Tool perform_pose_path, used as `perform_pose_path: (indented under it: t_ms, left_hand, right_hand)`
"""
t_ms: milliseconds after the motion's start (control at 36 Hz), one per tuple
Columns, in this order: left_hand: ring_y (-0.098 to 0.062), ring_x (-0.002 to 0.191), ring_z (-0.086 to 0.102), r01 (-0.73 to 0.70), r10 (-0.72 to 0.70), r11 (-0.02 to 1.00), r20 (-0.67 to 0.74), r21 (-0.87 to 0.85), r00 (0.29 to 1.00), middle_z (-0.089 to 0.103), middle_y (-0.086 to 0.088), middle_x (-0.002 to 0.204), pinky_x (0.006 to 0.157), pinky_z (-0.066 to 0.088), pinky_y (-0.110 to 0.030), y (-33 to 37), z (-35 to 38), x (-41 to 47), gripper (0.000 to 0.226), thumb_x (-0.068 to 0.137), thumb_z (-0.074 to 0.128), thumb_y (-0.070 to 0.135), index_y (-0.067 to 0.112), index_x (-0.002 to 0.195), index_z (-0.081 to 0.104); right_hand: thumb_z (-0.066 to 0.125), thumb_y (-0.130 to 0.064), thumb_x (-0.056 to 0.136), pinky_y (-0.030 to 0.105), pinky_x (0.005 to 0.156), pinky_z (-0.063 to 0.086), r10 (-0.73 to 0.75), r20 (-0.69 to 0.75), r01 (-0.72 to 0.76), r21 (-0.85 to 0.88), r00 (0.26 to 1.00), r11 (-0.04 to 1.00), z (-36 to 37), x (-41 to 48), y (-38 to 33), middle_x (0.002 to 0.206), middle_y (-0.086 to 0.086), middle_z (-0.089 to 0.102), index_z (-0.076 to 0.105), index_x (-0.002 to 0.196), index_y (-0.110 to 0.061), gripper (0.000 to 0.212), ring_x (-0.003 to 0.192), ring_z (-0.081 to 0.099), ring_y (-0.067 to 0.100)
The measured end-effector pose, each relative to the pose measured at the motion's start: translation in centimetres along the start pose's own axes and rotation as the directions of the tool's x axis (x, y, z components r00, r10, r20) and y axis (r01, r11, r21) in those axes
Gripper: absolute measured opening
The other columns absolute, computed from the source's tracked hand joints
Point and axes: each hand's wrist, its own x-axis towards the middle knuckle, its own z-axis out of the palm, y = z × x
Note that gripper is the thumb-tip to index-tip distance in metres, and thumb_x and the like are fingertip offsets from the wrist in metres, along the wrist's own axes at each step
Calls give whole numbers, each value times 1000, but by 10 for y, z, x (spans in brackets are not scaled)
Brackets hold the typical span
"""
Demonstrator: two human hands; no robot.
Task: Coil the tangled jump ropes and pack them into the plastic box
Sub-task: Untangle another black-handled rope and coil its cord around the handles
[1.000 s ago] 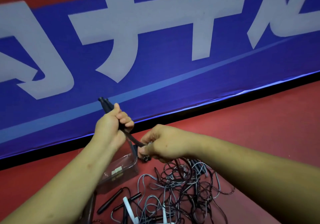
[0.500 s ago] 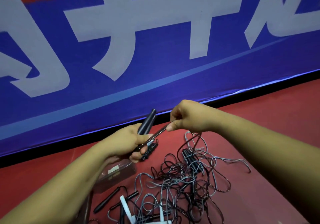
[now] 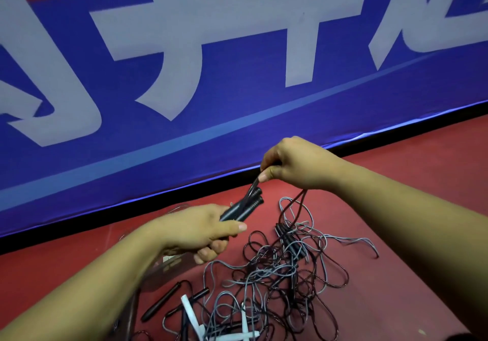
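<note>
My left hand (image 3: 203,231) grips a pair of black jump-rope handles (image 3: 244,208) that point up and to the right. Just above their tips, my right hand (image 3: 295,165) pinches the dark cord that runs off those handles; the cord hangs down from that hand into a tangled heap of dark and grey ropes (image 3: 285,269) on the red floor. Loose black handles (image 3: 162,302) and white handles (image 3: 191,314) lie at the heap's near left. The clear plastic box (image 3: 171,262) sits under my left forearm, mostly hidden.
A blue banner (image 3: 237,76) with large white characters stands along the far side, its black base meeting the red floor (image 3: 396,182). Bare red floor stretches to the right of the heap.
My left hand has turned the black handles from upright to slanting right. My right hand rose from beside the left hand and pulled the cord up and to the right.
</note>
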Motion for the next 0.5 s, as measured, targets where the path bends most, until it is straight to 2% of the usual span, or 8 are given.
perform_pose_path:
  t_ms: [83, 167, 222, 278, 333, 361, 444, 500]
  left_hand:
    - [-11, 42, 38, 5, -9, 992, 32, 125, 999, 41, 0, 58, 39, 36, -19, 11, 9, -3, 29, 103, 50, 34, 8, 114, 41]
    - [-11, 43, 40, -28, 18, 980, 54, 196, 998, 42, 0, 60, 39, 35, -18, 16, 15, -3, 32, 103, 48, 35, 11, 122, 42]
    - [-10, 44, 38, -86, 73, 982, 82, 166, 994, 41, 1, 59, 41, 34, -17, 19, 21, -4, 26, 103, 48, 32, 15, 123, 44]
    - [-9, 44, 35, -194, 191, 980, 64, 46, 980, 39, 4, 56, 43, 32, -17, 20, 20, -7, 9, 104, 49, 26, 21, 111, 47]
    - [-8, 45, 35, -323, 320, 945, -59, -46, 945, 40, 8, 54, 43, 31, -18, 25, 12, -7, 5, 102, 52, 23, 25, 105, 48]
    - [-8, 47, 37, -372, 361, 927, -148, -53, 921, 41, 10, 54, 43, 33, -18, 27, 7, -8, 7, 101, 53, 22, 26, 107, 51]
    - [-8, 51, 42, -414, 418, 905, -385, 97, 823, 47, 12, 55, 50, 38, -23, 29, -9, -5, 4, 100, 56, 24, 27, 102, 57]
    - [-6, 51, 43, -332, 435, 898, -481, 287, 761, 50, 12, 59, 55, 37, -26, 25, -18, -2, 9, 98, 58, 30, 21, 98, 57]
  right_hand:
    - [73, -42, 84, 30, 66, 47, -29, -28, 28, -11, 999, 1000, -1, 0, -4, 72, -11, 68, 76, 93, -28, 18, 70, 59, 6]
    - [75, -40, 83, 35, 71, 53, -45, -31, 46, 53, 999, 998, 1, 2, -5, 80, -8, 73, 76, 89, -28, 14, 77, 63, 8]
    - [76, -33, 82, 35, 75, 54, -46, -10, 47, 124, 999, 991, 3, 4, -4, 82, -1, 74, 76, 86, -25, 10, 81, 66, 15]
    - [78, -22, 80, 29, 68, 50, 5, 13, -9, 306, 1000, 952, 6, 5, 1, 75, 6, 72, 76, 79, -22, 2, 70, 63, 19]
    - [72, -10, 79, 27, 53, 38, 99, 33, -101, 551, 995, 828, 13, 1, 8, 55, 4, 58, 73, 66, -23, 18, 51, 46, 15]
    - [68, -9, 84, 26, 51, 32, 134, 76, -151, 645, 988, 749, 19, -1, 10, 51, 1, 50, 72, 63, -22, 25, 49, 39, 13]
    - [52, -21, 101, 24, 51, 28, 102, 254, -264, 761, 962, 592, 46, -3, 8, 55, -3, 39, 72, 80, -21, 29, 48, 32, 11]
    - [42, -25, 105, 23, 49, 26, 59, 359, -333, 778, 932, 533, 63, -3, -1, 57, -3, 32, 67, 95, -22, 26, 48, 29, 10]
